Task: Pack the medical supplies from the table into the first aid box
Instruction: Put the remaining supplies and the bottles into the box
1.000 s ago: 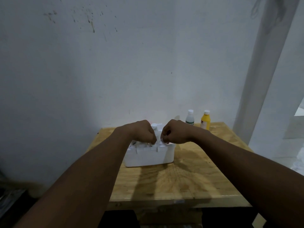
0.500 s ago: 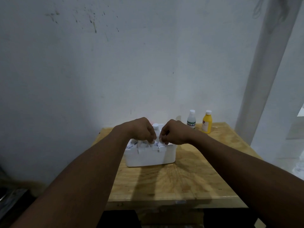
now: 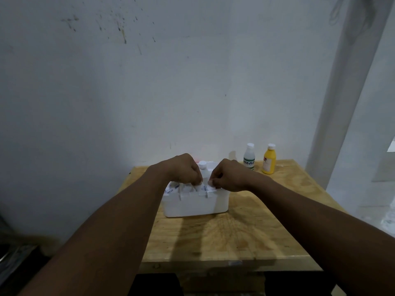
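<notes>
Reaching over the white box (image 3: 193, 205) on the table (image 3: 245, 231), your left hand (image 3: 183, 170) is curled at its rim, pinching something white too small to identify; your right hand (image 3: 227, 177) likewise. A capped bottle (image 3: 202, 167) rises between them. 2 bottles, clear (image 3: 249, 157) and yellow (image 3: 269, 160), stand apart by the wall; bare wood lies right.

Plywood table (image 3: 245, 236), pale grain, set against the wall. White first aid box (image 3: 193, 205) rests left of centre toward the back. At the far right corner two upright bottles side by side: clear bottle (image 3: 249, 157) with white cap, yellow bottle (image 3: 269, 160) just right of it.
</notes>
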Demonstrator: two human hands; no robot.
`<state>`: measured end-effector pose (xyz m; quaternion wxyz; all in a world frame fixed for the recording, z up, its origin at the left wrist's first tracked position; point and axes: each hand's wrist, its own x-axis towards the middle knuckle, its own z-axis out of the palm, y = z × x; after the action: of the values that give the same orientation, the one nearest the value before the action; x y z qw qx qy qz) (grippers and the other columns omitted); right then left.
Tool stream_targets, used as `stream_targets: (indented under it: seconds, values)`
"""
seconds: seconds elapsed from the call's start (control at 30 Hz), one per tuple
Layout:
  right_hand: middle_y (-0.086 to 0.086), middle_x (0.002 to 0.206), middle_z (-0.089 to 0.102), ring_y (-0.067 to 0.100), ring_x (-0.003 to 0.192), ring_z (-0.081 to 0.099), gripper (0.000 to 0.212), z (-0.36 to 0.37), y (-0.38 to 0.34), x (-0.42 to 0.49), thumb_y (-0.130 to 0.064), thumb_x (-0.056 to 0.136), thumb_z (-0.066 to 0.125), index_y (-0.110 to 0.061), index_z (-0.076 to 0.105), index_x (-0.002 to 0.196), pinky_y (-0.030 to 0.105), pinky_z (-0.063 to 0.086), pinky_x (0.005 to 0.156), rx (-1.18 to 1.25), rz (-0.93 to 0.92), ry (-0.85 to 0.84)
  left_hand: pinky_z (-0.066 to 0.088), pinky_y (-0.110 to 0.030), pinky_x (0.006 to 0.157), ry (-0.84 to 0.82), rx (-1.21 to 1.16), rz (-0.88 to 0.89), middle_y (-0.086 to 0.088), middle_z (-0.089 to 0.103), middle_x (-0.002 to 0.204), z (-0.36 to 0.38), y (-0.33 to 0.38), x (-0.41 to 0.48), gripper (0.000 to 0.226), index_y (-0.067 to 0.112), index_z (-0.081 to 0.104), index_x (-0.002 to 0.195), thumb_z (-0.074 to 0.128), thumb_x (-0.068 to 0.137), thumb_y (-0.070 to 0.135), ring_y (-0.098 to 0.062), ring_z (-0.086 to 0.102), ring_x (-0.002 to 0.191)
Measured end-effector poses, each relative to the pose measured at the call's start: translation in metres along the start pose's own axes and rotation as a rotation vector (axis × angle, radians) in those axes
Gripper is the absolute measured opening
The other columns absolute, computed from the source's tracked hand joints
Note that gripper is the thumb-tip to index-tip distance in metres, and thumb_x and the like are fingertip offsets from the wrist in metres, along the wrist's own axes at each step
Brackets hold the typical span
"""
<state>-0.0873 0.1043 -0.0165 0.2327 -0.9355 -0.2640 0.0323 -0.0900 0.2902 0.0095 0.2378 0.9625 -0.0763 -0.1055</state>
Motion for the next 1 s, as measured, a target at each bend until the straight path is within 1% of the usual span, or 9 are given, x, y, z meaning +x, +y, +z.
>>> stream_targets:
  seconds: [0.07, 0.13, 0.27, 0.43, 0.53, 0.67, 0.73, 0.83, 1.0]
  values:
    - [0.012, 0.094, 0.076, 0.018, 0.079, 0.065, 0.025, 0.0002, 0.0003, 0.0006, -0.021, 0.094, 0.060, -0.004, 0.079, 0.095, 0.028, 0.052, 0.069, 0.008, 0.021, 0.011, 0.059, -0.037, 0.097, -0.003, -0.004, -0.006, -0.001, 0.081, 0.101, 0.0003, -0.0001, 0.0003, 0.014, 0.020, 0.085, 0.090, 0.079, 0.078, 0.015, -0.019, 0.073, 0.101]
    - [0.013, 0.088, 0.075, 0.018, 0.074, 0.062, 0.028, -0.0003, -0.0001, 0.0016, -0.024, 0.095, 0.059, -0.004, 0.078, 0.090, 0.027, 0.047, 0.065, 0.019, 0.039, 0.022, 0.058, -0.038, 0.097, -0.002, -0.004, -0.009, 0.000, 0.081, 0.101, 0.0006, 0.0002, 0.0009, 0.013, 0.020, 0.085, 0.089, 0.079, 0.078, 0.016, -0.019, 0.073, 0.101]
    - [0.008, 0.089, 0.077, 0.020, 0.083, 0.069, 0.026, -0.0023, 0.0007, 0.0024, -0.025, 0.094, 0.061, -0.006, 0.079, 0.095, 0.031, 0.055, 0.075, 0.030, 0.043, 0.016, 0.058, -0.039, 0.097, -0.001, -0.007, -0.009, -0.002, 0.081, 0.101, 0.0009, 0.0006, 0.0021, 0.016, 0.017, 0.085, 0.095, 0.078, 0.080, 0.017, -0.021, 0.073, 0.101]
    - [0.006, 0.103, 0.077, 0.019, 0.091, 0.070, 0.021, -0.0022, 0.0008, 0.0013, -0.020, 0.090, 0.066, -0.008, 0.078, 0.103, 0.036, 0.059, 0.086, 0.012, 0.012, -0.003, 0.059, -0.032, 0.090, -0.013, -0.011, 0.002, -0.002, 0.080, 0.102, 0.0015, 0.0001, 0.0028, 0.017, 0.015, 0.085, 0.098, 0.080, 0.081, 0.014, -0.019, 0.072, 0.097]
    - [0.006, 0.107, 0.076, 0.019, 0.094, 0.069, 0.021, -0.0024, -0.0009, 0.0004, -0.017, 0.090, 0.067, -0.009, 0.077, 0.107, 0.031, 0.058, 0.085, 0.011, -0.002, -0.009, 0.058, -0.033, 0.091, -0.023, -0.010, 0.010, -0.002, 0.080, 0.103, 0.0013, -0.0005, 0.0026, 0.018, 0.016, 0.084, 0.098, 0.081, 0.081, 0.014, -0.016, 0.070, 0.091]
    - [0.004, 0.105, 0.077, 0.018, 0.094, 0.069, 0.021, -0.0059, -0.0029, -0.0005, -0.012, 0.088, 0.067, -0.011, 0.077, 0.106, 0.029, 0.056, 0.085, 0.014, -0.021, -0.011, 0.056, -0.031, 0.084, -0.026, -0.013, 0.026, -0.005, 0.080, 0.102, 0.0000, 0.0001, 0.0011, 0.020, 0.014, 0.083, 0.100, 0.083, 0.080, 0.012, -0.013, 0.066, 0.080]
    - [0.003, 0.101, 0.077, 0.018, 0.093, 0.070, 0.020, -0.0070, -0.0026, -0.0003, -0.011, 0.086, 0.068, -0.013, 0.078, 0.102, 0.030, 0.056, 0.084, 0.012, -0.019, -0.005, 0.056, -0.030, 0.080, -0.028, -0.026, 0.024, -0.006, 0.079, 0.094, -0.0006, 0.0009, 0.0000, 0.023, 0.013, 0.082, 0.101, 0.084, 0.079, 0.011, -0.014, 0.064, 0.074]
    - [0.002, 0.096, 0.077, 0.015, 0.090, 0.070, 0.016, -0.0060, -0.0002, 0.0007, -0.011, 0.085, 0.070, -0.014, 0.079, 0.097, 0.023, 0.053, 0.078, 0.018, -0.018, 0.004, 0.053, -0.023, 0.068, -0.030, -0.046, 0.015, 0.000, 0.072, 0.077, -0.0005, 0.0009, -0.0006, 0.025, 0.010, 0.081, 0.103, 0.085, 0.079, 0.010, -0.013, 0.061, 0.066]
    - [0.003, 0.101, 0.077, 0.015, 0.090, 0.070, 0.018, -0.0024, 0.0036, 0.0032, -0.012, 0.087, 0.070, -0.013, 0.078, 0.103, 0.023, 0.053, 0.079, 0.026, -0.031, 0.020, 0.049, -0.020, 0.064, -0.017, -0.051, 0.009, 0.003, 0.072, 0.076, -0.0003, -0.0006, 0.0000, 0.020, 0.013, 0.082, 0.099, 0.085, 0.079, 0.013, -0.009, 0.060, 0.064]
